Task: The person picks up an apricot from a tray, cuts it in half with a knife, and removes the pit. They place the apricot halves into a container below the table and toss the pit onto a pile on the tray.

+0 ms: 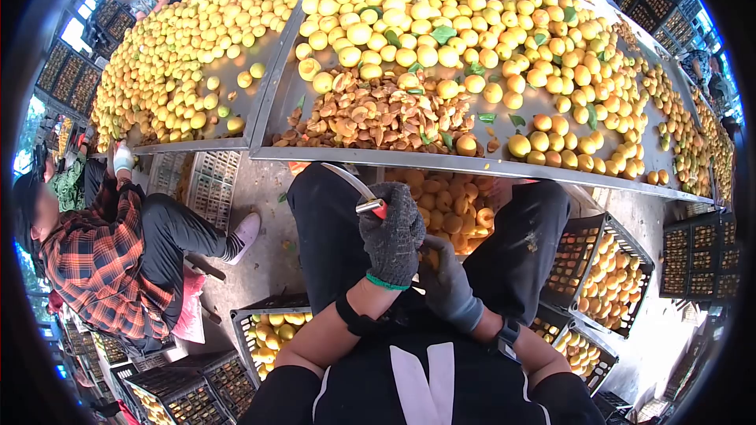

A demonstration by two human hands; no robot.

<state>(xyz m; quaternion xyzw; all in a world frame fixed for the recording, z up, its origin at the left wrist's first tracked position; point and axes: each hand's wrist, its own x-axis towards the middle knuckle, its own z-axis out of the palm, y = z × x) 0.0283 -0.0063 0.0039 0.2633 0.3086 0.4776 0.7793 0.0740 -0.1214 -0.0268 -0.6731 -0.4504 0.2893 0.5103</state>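
In a dark grey knit glove with a green cuff, my left hand (391, 236) is wrapped round a knife (370, 203) with a red handle, a metal collar and a curved blade that points up and away to the left. Close beside it, at my lap, my right hand (453, 287) wears a smoother grey glove. Its fingers are curled in by the left glove, and I cannot tell what they hold. Beyond both hands, between my knees, lie many split apricots (457, 216). Past them, on the metal table (370, 156), a heap of apricot pits and scraps (386, 114) sits near the front edge.
Whole apricots (441, 8) with some leaves cover much of the table behind the scraps. Black crates of apricots (610, 283) stand at my right, and another crate (276, 334) at my left. A seated person in a plaid shirt (106, 252) works at the left.
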